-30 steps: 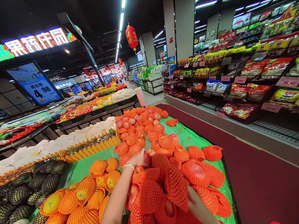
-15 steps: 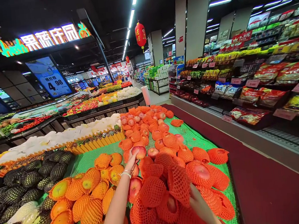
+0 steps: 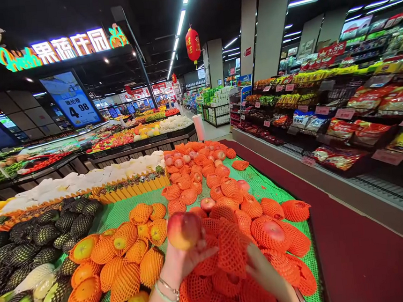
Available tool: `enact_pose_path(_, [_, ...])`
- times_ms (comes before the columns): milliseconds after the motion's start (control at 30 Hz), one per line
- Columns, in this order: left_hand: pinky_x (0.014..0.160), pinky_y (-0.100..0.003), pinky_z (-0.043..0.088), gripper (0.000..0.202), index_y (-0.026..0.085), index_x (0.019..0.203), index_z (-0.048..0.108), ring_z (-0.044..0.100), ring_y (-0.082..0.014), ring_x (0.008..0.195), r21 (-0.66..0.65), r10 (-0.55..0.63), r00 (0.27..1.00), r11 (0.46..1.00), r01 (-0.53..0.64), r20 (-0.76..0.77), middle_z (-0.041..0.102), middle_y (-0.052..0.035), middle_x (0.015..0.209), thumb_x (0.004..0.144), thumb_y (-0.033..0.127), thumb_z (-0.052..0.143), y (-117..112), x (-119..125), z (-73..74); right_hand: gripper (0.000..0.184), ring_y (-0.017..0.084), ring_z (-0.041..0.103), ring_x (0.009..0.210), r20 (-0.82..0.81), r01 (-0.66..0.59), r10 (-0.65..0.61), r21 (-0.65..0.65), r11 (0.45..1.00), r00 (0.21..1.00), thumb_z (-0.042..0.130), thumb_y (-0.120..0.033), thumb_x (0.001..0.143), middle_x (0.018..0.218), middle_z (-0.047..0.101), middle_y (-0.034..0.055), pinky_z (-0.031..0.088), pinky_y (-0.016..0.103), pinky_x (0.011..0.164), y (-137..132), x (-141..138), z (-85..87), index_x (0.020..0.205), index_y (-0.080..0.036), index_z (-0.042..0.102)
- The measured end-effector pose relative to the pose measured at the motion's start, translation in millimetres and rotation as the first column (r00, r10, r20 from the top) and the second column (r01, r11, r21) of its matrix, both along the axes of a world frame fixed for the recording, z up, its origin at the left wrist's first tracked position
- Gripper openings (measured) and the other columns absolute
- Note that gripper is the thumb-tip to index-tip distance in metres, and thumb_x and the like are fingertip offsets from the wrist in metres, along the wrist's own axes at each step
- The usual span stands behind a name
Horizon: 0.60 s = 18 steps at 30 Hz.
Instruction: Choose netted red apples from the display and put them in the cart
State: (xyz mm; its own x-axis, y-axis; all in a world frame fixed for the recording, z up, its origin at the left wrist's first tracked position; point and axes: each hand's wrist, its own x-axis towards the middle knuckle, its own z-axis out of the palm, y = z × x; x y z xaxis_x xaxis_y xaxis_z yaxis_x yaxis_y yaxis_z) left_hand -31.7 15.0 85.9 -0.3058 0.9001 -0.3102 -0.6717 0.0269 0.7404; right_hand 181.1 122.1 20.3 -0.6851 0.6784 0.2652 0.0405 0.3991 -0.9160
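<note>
My left hand [image 3: 188, 261] is closed around a bare red-and-yellow apple [image 3: 184, 230], raised over the pile. A bracelet and a pale band circle that wrist. My right hand [image 3: 256, 263], slightly blurred, grips a red foam net sleeve [image 3: 231, 248] that stands upright, its mesh facing the apple; the fingertips are mostly behind it. Apple and sleeve are apart. Beneath both hands lie several apples in red foam nets [image 3: 272, 231]. One unwrapped apple [image 3: 207, 204] sits just beyond the held one.
Oranges in orange nets [image 3: 121, 266] lie to the left, with dark-netted fruit [image 3: 46, 230] farther left. Green matting [image 3: 131, 199] lines the stand. A dark red floor strip [image 3: 358, 250] runs along the right, beside shelves of packaged snacks [image 3: 344, 129].
My left hand has drawn back toward me from the pile, lifting the apple closer to the camera. My right hand and its net sleeve have shifted slightly left.
</note>
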Motion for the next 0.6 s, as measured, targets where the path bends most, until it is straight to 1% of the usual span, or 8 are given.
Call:
enact_pose_path(33, [0.092,-0.052,0.055,0.072,0.028,0.113,0.061,0.064,-0.0185,0.07,-0.012,-0.017,0.999,1.0,0.018,0.036,0.07,-0.0054,0.093,0.079,0.086,0.036,-9.8,3.7,1.0,0.033,0.034,0.064,0.105,-0.01,-0.021,0.021,-0.009,1.0,1.0,0.051,-0.022,0.07,0.104,0.071,0.014,0.051,0.051,0.096,-3.8,-0.1,3.5,0.092,-0.018,0.075])
enact_pose_path(100, [0.096,-0.051,0.053,0.07,0.027,0.103,0.066,0.068,-0.0246,0.09,-0.032,-0.011,1.0,0.999,0.011,0.002,0.072,-0.0058,0.099,0.066,0.086,0.057,-25.8,7.2,1.1,0.041,0.033,0.061,0.114,-0.015,-0.087,0.086,-0.022,0.996,0.996,0.051,-0.018,0.07,0.114,0.069,0.0132,0.047,0.048,0.103,-10.9,0.5,9.6,0.103,-0.019,0.075])
enact_pose_path(200, [0.104,-0.046,0.048,0.05,0.024,0.087,0.072,0.065,-0.0282,0.11,-0.004,-0.075,0.99,0.997,0.075,-0.117,0.074,-0.0042,0.102,0.057,0.061,0.085,-40.4,11.2,-0.2,0.046,0.032,0.056,0.124,0.042,-0.215,0.215,0.011,0.977,0.976,0.053,-0.016,0.073,0.126,0.065,0.0132,0.042,0.047,0.111,-17.4,2.6,17.0,0.115,-0.019,0.072])
enact_pose_path(300, [0.108,-0.045,0.045,0.038,0.026,0.097,0.075,0.065,-0.0271,0.113,0.043,-0.147,0.98,0.987,0.154,-0.137,0.074,-0.001,0.104,0.067,0.047,0.085,-45.3,18.1,-1.5,0.047,0.031,0.049,0.133,0.141,-0.358,0.34,0.127,0.925,0.93,0.054,-0.02,0.081,0.135,0.058,0.0177,0.037,0.049,0.114,-19.6,5.1,26.0,0.126,-0.013,0.065])
enact_pose_path(367, [0.108,-0.041,0.045,0.041,0.025,0.099,0.077,0.066,-0.0264,0.112,0.024,-0.125,0.991,0.992,0.126,-0.057,0.075,-0.0018,0.104,0.066,0.048,0.086,-45.9,20.9,-3.1,0.046,0.029,0.049,0.133,0.179,-0.408,0.376,0.2,0.891,0.909,0.055,-0.022,0.086,0.136,0.056,0.0194,0.039,0.047,0.113,-21.3,6.5,34.5,0.129,-0.011,0.062])
enact_pose_path(467, [0.11,-0.039,0.045,0.048,0.02,0.092,0.079,0.067,-0.0274,0.111,-0.09,-0.036,0.997,0.995,0.042,0.068,0.076,-0.0055,0.102,0.056,0.051,0.089,-48.2,18.1,-6.2,0.038,0.026,0.052,0.13,0.181,-0.456,0.419,0.316,0.832,0.89,0.058,-0.025,0.09,0.132,0.059,0.0179,0.042,0.041,0.111,-26.6,5.3,49.4,0.126,-0.013,0.064])
enact_pose_path(533, [0.112,-0.04,0.042,0.045,0.017,0.088,0.079,0.067,-0.0281,0.111,-0.139,0.027,0.998,0.99,-0.019,0.057,0.076,-0.0081,0.102,0.056,0.046,0.09,-51.8,13.1,-6.8,0.03,0.024,0.056,0.124,0.227,-0.479,0.422,0.424,0.768,0.878,0.057,-0.022,0.092,0.124,0.065,0.0155,0.045,0.039,0.109,-31.6,-0.6,58.4,0.119,-0.013,0.067])
enact_pose_path(600, [0.114,-0.041,0.04,0.039,0.018,0.092,0.079,0.064,-0.0282,0.116,-0.13,0.045,0.999,0.99,-0.047,-0.015,0.074,-0.0079,0.107,0.058,0.031,0.089,-56.1,7.9,-5.6,0.023,0.022,0.061,0.114,0.325,-0.504,0.385,0.532,0.681,0.864,0.054,-0.016,0.092,0.11,0.07,0.0127,0.047,0.037,0.105,-37.1,-10.5,64.4,0.109,-0.014,0.069])
